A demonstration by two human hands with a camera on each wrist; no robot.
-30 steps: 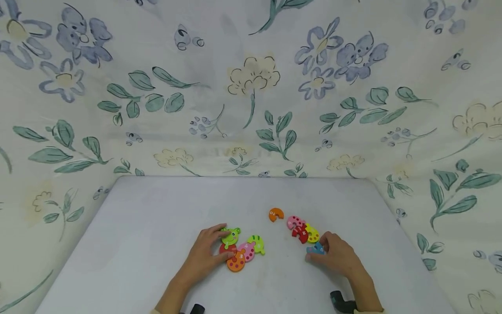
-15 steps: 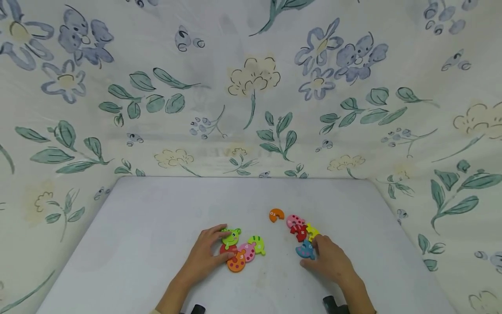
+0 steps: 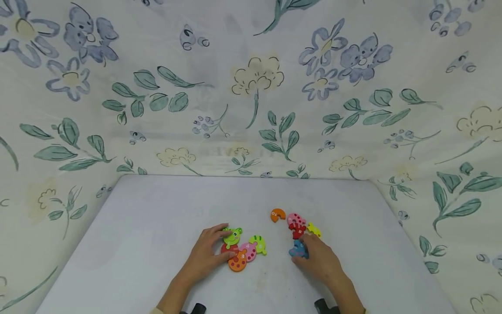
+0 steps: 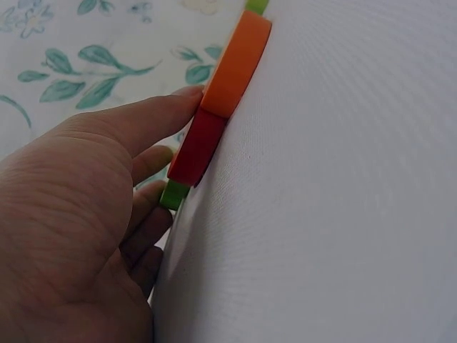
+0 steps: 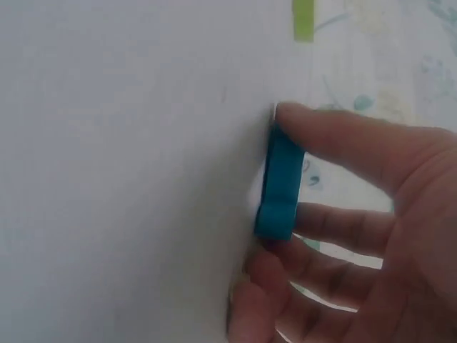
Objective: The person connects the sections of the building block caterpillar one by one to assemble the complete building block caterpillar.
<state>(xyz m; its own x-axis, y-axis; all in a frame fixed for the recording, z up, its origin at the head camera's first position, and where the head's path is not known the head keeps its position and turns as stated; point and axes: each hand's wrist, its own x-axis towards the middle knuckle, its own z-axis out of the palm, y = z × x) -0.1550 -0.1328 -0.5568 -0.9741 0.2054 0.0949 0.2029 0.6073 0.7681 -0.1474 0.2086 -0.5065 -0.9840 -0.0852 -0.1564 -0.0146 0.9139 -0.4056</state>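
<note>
My left hand (image 3: pixel 205 250) holds a partly joined caterpillar puzzle at its left side, thumb at the red and orange pieces, fingers by the green head (image 3: pixel 233 237). The red piece (image 4: pixel 194 151) is partly hidden by that hand in the head view. From it the chain runs through an orange piece (image 3: pixel 237 261) and a pink piece (image 3: pixel 249 252) to a striped green tail (image 3: pixel 259 244). Between thumb and fingers, my right hand (image 3: pixel 319 256) pinches a blue puzzle piece (image 5: pixel 282 182) at the table, just in front of a red piece (image 3: pixel 297 230).
Behind the right hand lie a pink spotted piece (image 3: pixel 296 219) and a yellow piece (image 3: pixel 314 230), partly hidden. An orange arch-shaped piece (image 3: pixel 278 215) sits to their left. The white table (image 3: pixel 168 205) ends at a flower-patterned cloth (image 3: pixel 211 131).
My right hand has moved left with the blue piece, away from the yellow piece and closer to the joined pieces. My left hand has stayed in place.
</note>
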